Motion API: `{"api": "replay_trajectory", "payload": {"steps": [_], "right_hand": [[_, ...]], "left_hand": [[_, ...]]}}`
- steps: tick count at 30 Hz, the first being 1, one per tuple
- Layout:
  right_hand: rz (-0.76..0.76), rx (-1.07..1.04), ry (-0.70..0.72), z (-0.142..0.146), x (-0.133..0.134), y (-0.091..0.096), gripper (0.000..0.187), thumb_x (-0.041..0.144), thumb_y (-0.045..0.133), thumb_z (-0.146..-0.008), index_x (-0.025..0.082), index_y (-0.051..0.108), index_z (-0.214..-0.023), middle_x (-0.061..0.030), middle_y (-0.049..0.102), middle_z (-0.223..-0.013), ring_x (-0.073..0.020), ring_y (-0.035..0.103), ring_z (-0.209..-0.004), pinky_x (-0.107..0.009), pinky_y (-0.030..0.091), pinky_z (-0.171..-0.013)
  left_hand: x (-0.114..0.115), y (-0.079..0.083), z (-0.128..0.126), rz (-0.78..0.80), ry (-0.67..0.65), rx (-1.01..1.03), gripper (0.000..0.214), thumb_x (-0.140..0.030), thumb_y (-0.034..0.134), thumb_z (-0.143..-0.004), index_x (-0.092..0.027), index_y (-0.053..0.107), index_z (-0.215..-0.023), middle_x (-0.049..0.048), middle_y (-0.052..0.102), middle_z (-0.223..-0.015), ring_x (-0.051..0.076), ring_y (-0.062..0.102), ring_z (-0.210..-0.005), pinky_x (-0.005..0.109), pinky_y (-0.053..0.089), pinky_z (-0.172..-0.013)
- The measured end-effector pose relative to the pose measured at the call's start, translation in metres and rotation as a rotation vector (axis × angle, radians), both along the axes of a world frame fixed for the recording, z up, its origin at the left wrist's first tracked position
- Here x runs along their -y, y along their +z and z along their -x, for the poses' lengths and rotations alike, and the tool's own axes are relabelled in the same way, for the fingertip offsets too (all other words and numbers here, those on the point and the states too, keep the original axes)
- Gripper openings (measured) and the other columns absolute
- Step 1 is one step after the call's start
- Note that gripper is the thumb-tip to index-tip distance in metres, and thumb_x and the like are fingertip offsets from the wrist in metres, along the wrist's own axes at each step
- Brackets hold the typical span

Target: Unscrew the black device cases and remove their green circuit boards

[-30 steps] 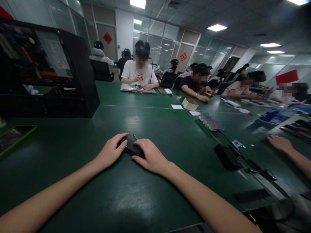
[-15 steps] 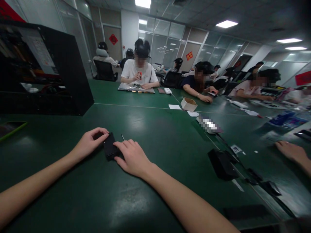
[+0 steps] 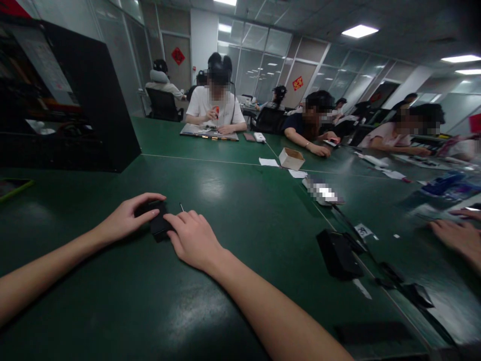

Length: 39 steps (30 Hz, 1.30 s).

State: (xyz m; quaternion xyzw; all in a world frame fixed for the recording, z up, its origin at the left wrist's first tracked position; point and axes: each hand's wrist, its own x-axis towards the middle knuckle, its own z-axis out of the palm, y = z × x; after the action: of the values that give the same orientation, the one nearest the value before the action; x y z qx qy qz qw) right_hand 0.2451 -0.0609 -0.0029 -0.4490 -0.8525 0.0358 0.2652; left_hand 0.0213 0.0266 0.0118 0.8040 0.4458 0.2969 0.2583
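A small black box-shaped object [image 3: 159, 226] lies on the green table between my two hands. My left hand [image 3: 130, 216] grips its far left part, thumb on top and fingers curled around the far side. From the right, my right hand [image 3: 195, 238] pinches the box's near right side, index finger on top and thumb low at the edge. A thin metal rod [image 3: 181, 206] sticks out past the knuckles of my right hand; its other end is hidden, and I cannot tell whether that hand holds it. The covered faces of the box stay out of sight.
A large open black computer case [image 3: 112, 110] stands at the left, near a green-edged phone [image 3: 15, 187]. To the right lie a black block [image 3: 340, 254], cables and a small carton [image 3: 292, 158]. A co-worker's hand [image 3: 454, 235] rests at the right edge; others sit across the table.
Both hands and the black box have shifted slightly left and up in view. My left hand now covers more of the box, its thumb lying on top. The camera view has also shifted a little.
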Motion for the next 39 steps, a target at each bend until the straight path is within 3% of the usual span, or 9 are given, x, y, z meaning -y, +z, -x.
{"api": "replay_trajectory", "payload": {"steps": [5,12,19,24,28,33,36,39], "right_hand": [[0.032,-0.058,-0.035,-0.004,-0.004,-0.001,0.041,0.023,0.046,-0.100,0.022,0.056,-0.140,-0.0091,0.068,-0.119,-0.0256,0.057,-0.106,-0.041,0.050,-0.091],[0.007,-0.007,-0.005,-0.007,-0.005,-0.001,0.044,0.020,0.044,-0.100,0.022,0.056,-0.142,-0.0094,0.066,-0.117,-0.0253,0.056,-0.103,-0.041,0.050,-0.093],[-0.010,0.028,0.021,-0.008,-0.005,-0.002,0.050,0.015,0.043,-0.097,0.022,0.052,-0.146,-0.0113,0.064,-0.122,-0.0263,0.054,-0.106,-0.042,0.052,-0.094],[0.008,-0.048,-0.067,-0.012,-0.008,-0.006,0.041,0.019,0.050,-0.096,0.014,0.058,-0.136,-0.0159,0.056,-0.133,-0.0281,0.049,-0.119,-0.042,0.051,-0.101],[0.047,0.012,-0.208,-0.017,-0.010,-0.005,0.041,0.024,0.054,-0.096,0.012,0.057,-0.135,-0.0193,0.050,-0.142,-0.0307,0.048,-0.124,-0.044,0.050,-0.102],[0.146,0.168,-0.418,-0.024,-0.009,0.001,0.045,0.032,0.054,-0.098,0.012,0.053,-0.139,-0.0200,0.061,-0.125,-0.0310,0.062,-0.107,-0.043,0.054,-0.088],[0.202,0.129,-0.403,-0.032,-0.011,0.003,0.035,0.027,0.052,-0.099,0.013,0.060,-0.131,-0.0172,0.068,-0.114,-0.0279,0.068,-0.098,-0.040,0.054,-0.086],[0.183,0.010,-0.338,-0.043,-0.015,0.010,0.026,0.024,0.055,-0.098,0.015,0.066,-0.120,-0.0141,0.071,-0.114,-0.0243,0.068,-0.103,-0.036,0.051,-0.093]], "left_hand": [[0.001,0.002,0.000,-0.054,-0.072,-0.029,0.055,-0.070,0.065,-0.081,-0.026,0.071,-0.113,0.0096,0.070,-0.128,0.034,0.062,-0.125,0.049,0.043,-0.114],[0.001,0.001,0.009,-0.140,-0.144,-0.116,0.043,-0.063,0.066,-0.083,-0.027,0.076,-0.104,0.0068,0.072,-0.107,0.029,0.067,-0.103,0.043,0.054,-0.098],[0.003,-0.005,0.013,-0.208,-0.266,-0.123,0.040,-0.056,0.070,-0.084,-0.027,0.077,-0.110,0.0084,0.073,-0.108,0.028,0.068,-0.101,0.041,0.055,-0.094],[0.014,0.001,0.001,-0.186,-0.249,-0.117,0.041,-0.055,0.065,-0.088,-0.025,0.075,-0.114,0.0090,0.075,-0.111,0.028,0.069,-0.104,0.042,0.055,-0.097],[0.021,0.004,-0.008,-0.177,-0.210,-0.121,0.042,-0.054,0.064,-0.090,-0.022,0.074,-0.115,0.0088,0.076,-0.112,0.028,0.070,-0.102,0.039,0.056,-0.093],[0.021,0.001,-0.011,-0.138,-0.180,-0.114,0.046,-0.057,0.066,-0.089,-0.020,0.074,-0.116,0.0089,0.076,-0.112,0.027,0.071,-0.101,0.037,0.054,-0.090],[0.020,0.001,-0.011,-0.090,-0.198,-0.090,0.046,-0.055,0.068,-0.088,-0.020,0.074,-0.116,0.0084,0.076,-0.113,0.027,0.071,-0.102,0.036,0.053,-0.091],[0.020,0.001,-0.010,-0.087,-0.220,-0.051,0.043,-0.052,0.069,-0.087,-0.019,0.075,-0.115,0.0084,0.076,-0.113,0.026,0.071,-0.102,0.036,0.053,-0.092]]}}
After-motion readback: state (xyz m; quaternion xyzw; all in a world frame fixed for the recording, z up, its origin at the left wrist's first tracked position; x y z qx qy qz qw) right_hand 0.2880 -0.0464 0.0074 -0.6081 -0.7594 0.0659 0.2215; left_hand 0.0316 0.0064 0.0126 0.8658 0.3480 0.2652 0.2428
